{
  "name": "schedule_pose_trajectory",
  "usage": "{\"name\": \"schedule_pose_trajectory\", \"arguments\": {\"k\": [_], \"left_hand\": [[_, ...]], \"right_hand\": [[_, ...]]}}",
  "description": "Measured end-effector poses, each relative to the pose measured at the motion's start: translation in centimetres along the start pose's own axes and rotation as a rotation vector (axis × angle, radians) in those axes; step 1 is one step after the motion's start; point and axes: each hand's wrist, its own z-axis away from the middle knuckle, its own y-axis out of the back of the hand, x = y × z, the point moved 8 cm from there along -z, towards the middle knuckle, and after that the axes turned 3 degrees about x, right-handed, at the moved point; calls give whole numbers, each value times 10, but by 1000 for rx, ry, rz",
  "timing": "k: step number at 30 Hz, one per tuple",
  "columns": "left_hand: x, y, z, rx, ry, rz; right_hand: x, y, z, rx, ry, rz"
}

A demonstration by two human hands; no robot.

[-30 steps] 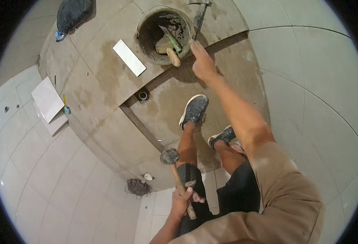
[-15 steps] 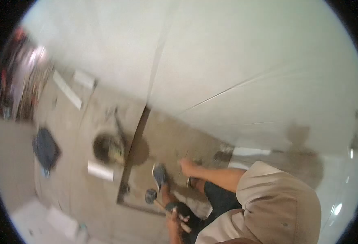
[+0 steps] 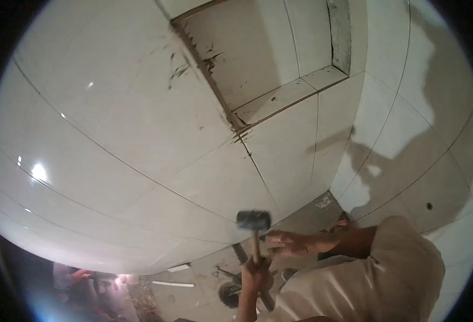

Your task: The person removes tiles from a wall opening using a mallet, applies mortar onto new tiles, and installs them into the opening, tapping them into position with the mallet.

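My left hand (image 3: pixel 257 268) is closed around the wooden handle of a mallet (image 3: pixel 253 220). Its dark, blurred head is uppermost, in front of the lower part of the tiled wall (image 3: pixel 204 177). Close beside the handle is my right hand (image 3: pixel 287 244), its fingers apart and nothing visible in them. I cannot tell whether those fingers touch the handle. Higher up, a rectangular niche (image 3: pixel 271 59) is set into the wall, with dark smears along its left edge and lower corner.
A black bucket (image 3: pixel 229 294) stands on the floor below. White strips (image 3: pixel 173 284) lie farther left on the floor. Another person (image 3: pixel 67 276) is at the lower left. A second tiled wall (image 3: pixel 387 123) at right carries my shadow and meets the niche wall at a corner.
The view has swung from the floor up to the tiled wall and niche. My left hand has raised the mallet from beside my leg, and my right hand is now near its handle.
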Motion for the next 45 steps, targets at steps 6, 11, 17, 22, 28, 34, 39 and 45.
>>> {"name": "schedule_pose_trajectory", "arguments": {"k": [6, 11, 17, 22, 28, 34, 39, 45], "left_hand": [[152, -74, -49, -224, -373, -62], [269, -74, -49, -57, -721, -300], [377, 17, -49, 584, -973, -762], [482, 56, -37, 1009, -1055, -1330], [524, 72, -83, 1017, -918, -1722], [530, 75, -116, 1083, -858, -1812], [514, 70, -128, 1074, -687, -1826], [473, 48, -141, 956, -686, -1852]], "right_hand": [[-56, 123, 64, 588, 258, -551], [-46, 228, 138, 1170, 429, -524], [39, 293, 197, 1277, 312, -355], [46, 307, 190, 1149, 275, -207], [39, 310, 153, 995, 163, -214], [51, 311, 139, 807, 33, -188], [51, 316, 133, 834, 98, -324], [53, 318, 132, 821, 71, -306]]}}
